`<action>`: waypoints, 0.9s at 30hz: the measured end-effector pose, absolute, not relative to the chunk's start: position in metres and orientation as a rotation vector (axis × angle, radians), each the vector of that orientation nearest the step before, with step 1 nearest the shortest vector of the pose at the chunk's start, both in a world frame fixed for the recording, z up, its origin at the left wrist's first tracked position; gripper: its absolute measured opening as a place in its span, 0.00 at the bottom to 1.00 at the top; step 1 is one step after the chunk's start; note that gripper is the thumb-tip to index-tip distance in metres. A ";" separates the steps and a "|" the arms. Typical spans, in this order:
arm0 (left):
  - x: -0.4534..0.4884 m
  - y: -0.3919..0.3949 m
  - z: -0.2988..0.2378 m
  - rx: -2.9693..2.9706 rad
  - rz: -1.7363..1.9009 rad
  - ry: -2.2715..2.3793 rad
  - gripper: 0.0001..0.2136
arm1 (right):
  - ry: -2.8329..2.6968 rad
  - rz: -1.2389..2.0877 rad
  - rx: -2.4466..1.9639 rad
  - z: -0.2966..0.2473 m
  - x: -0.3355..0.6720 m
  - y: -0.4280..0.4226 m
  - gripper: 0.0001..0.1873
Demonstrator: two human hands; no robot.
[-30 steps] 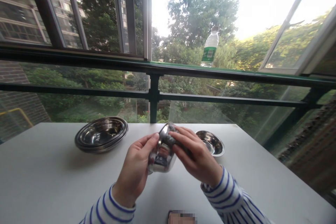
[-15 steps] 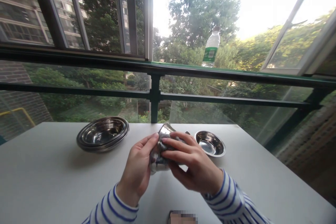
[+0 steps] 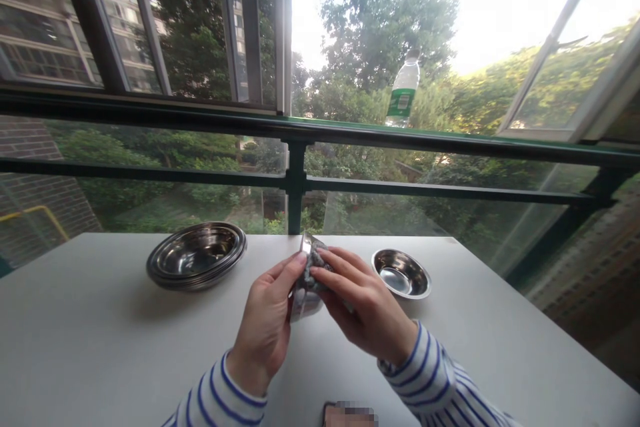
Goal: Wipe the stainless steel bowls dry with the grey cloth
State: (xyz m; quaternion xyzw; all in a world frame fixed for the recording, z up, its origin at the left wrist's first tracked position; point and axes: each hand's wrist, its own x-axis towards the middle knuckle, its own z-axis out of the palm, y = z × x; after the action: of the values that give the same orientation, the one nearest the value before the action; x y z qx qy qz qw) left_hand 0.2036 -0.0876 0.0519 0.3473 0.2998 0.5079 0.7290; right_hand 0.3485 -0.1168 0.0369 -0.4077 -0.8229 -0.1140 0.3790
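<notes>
**Q:** What's the picture?
**A:** Two bare hands over a white counter (image 3: 100,320), clasping a small stainless steel bowl (image 3: 304,303) tipped up on its edge.

**Q:** Who has hold of it?
**A:** Both hands. The left hand (image 3: 265,323) wraps the near side, and the right hand (image 3: 363,307) lays its fingers (image 3: 345,267) across the top. The grip is closed on the bowl from both sides.

**Q:** Where is the bowl?
**A:** Held over the counter toward its far edge, between the other dishes.

**Q:** What's that on its surface?
**A:** A mottled grey patch (image 3: 317,263) beneath the right fingers. It's too small to tell whether it's cloth or reflection.

**Q:** And around the hands?
**A:** To the left, a stack of steel bowls (image 3: 196,255). To the right, a single steel dish (image 3: 401,273), open side up. Both sit on the counter, just beside the hands. Blue-striped white sleeves (image 3: 430,373) run to the lower edge, next to a pixelated patch (image 3: 350,415).

**Q:** The background?
**A:** A dark green railing (image 3: 295,180) with glass panels, a plastic water bottle (image 3: 403,97) with a green label, an open window (image 3: 550,80), trees (image 3: 385,20) and an apartment block (image 3: 40,20).
</notes>
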 end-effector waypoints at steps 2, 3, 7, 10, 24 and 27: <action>0.203 -0.086 0.051 0.771 1.121 0.657 0.10 | -2.145 -0.330 -1.060 0.036 0.347 -0.118 0.18; 0.203 -0.086 0.050 0.774 1.122 0.652 0.10 | -2.168 -0.349 -1.067 0.036 0.347 -0.118 0.18; 0.202 -0.084 0.048 0.784 1.130 0.620 0.11 | -2.252 -0.415 -1.065 0.037 0.346 -0.119 0.18; 0.202 -0.084 0.047 0.792 1.147 0.601 0.11 | -2.287 -0.449 -1.059 0.038 0.344 -0.119 0.17; 0.203 -0.084 0.048 0.744 1.127 0.563 0.13 | -2.315 -0.555 -0.946 0.036 0.347 -0.119 0.16; 0.205 -0.086 0.045 0.777 1.126 0.567 0.11 | -2.183 -0.494 -1.025 0.037 0.354 -0.115 0.16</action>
State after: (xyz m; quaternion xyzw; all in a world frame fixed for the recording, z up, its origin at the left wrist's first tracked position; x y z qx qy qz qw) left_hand 0.2048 -0.0856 0.0453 0.3540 0.2585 0.5130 0.7380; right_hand 0.3541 -0.1148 0.0371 -0.3926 -0.8361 -0.1892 0.3333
